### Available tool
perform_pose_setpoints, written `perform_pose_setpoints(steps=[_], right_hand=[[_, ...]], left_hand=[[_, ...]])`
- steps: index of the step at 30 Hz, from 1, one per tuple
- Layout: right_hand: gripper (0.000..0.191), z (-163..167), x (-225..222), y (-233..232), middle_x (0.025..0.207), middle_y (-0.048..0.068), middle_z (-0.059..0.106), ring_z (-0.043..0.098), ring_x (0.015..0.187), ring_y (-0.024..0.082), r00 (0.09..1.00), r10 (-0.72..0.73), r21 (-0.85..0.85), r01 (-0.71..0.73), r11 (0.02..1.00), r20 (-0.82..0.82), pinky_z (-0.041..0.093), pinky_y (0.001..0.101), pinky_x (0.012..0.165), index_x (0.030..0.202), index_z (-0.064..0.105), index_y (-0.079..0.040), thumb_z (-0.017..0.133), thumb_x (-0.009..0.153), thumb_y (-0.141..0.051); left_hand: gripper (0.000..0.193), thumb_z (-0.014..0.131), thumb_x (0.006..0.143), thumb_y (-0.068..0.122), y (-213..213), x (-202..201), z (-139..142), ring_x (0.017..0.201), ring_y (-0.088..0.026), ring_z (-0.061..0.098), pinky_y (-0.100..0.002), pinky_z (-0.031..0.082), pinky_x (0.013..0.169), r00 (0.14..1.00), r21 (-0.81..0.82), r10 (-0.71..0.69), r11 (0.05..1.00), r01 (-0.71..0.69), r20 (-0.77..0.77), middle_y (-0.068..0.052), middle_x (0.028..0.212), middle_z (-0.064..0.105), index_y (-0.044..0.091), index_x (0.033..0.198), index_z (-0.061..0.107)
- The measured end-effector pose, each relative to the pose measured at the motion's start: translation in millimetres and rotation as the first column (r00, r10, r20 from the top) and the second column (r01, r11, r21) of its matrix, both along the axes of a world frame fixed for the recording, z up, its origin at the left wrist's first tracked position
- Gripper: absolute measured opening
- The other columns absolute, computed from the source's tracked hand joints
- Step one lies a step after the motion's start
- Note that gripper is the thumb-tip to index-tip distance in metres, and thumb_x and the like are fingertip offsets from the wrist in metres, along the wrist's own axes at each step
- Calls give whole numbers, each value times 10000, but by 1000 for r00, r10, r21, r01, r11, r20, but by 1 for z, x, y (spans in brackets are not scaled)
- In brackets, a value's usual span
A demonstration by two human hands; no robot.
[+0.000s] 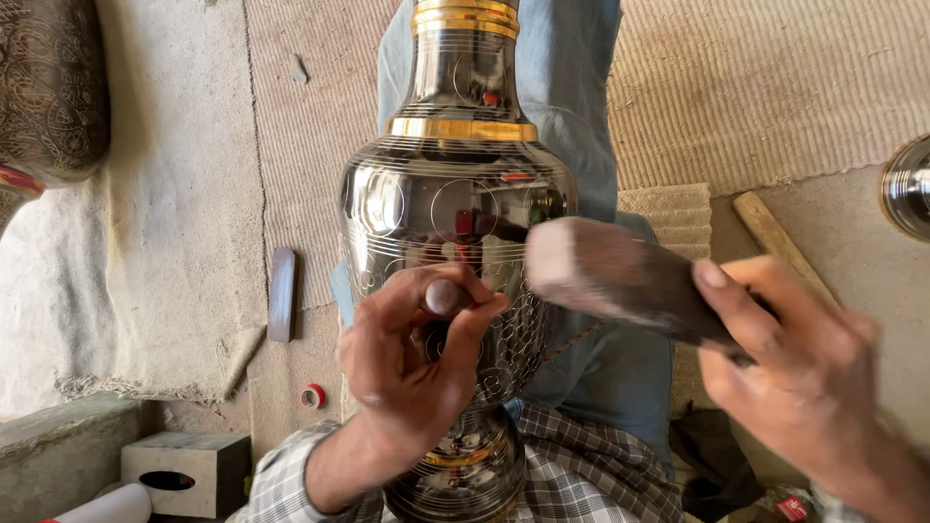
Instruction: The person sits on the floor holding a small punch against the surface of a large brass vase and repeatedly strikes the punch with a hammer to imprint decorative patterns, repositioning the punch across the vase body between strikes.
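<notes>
At the far left a dark engraved pot [48,92] sits at the frame's edge, with a grey block [189,470] lower down on the floor and a small red-and-white ring [312,396] near it. A flat dark strip [282,295] lies on the woven mat [775,87]. The left hand [412,363] is closed narrowly around a short punch [446,296], fingers and thumb pinching it with its tip against the vase [455,208]. That shiny dark vase, banded in gold and scored with circles, lies across the person's lap over the blue trousers [581,126]. The right hand [799,373] is wrapped tight around a wooden mallet [620,276], whose pale face hangs just beside the punch. A wooden stick [775,242] lies behind it.
</notes>
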State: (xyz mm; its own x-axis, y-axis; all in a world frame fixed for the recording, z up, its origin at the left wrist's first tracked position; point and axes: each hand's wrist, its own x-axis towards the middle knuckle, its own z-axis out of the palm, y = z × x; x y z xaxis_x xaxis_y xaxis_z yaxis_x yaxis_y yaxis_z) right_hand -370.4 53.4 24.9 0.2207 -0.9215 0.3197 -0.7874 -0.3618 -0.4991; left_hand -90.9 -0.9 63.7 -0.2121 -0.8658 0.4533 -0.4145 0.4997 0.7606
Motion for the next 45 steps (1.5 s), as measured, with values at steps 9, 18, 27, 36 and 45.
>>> perform_pose_setpoints(steps=[9,18,27,36,45], right_hand=[[836,60,-31,-40,912,70,635,562,619,185,945,268,133,-245,960,-190,505,370,581,1447,527,-345,775,713,-30],[895,61,-39,-51,912,-14,645,564,646,96,943,318,221,-331,917,96,488,293,601,1543,411,-262,699,747,28],[790,20,-37,-14,1056,125,658,659,869,150,962,-116,305,37,951,246,523,305,713,1504,405,-17,692,776,99],[556,-33,-21,38,1033,136,701,723,889,182,896,-312,365,188,912,316,584,327,751,1295,532,35,740,780,17],[359,-79,29,85,890,73,703,705,792,143,673,-546,492,299,818,500,585,292,737,1122,584,-15,762,812,19]], left_hand=[[423,737,966,-49,14,4,-30,840,-223,733,-310,644,671,997,-78,31,996,-37,-69,-180,992,699,24,1241,424],[150,743,960,67,2,17,-21,709,-126,719,-272,593,597,976,-19,-55,998,61,211,-61,919,733,52,1051,624],[345,736,969,82,-34,-1,23,826,-136,760,-318,622,676,857,183,-377,925,332,351,21,1087,771,99,1292,616],[441,683,969,27,-52,-12,27,1020,-166,779,-327,650,757,726,274,-577,817,507,375,30,1203,761,115,1392,591],[507,606,913,-94,-75,-24,22,847,-158,794,-286,541,513,447,433,-838,546,717,314,-59,1277,740,143,1357,662]])
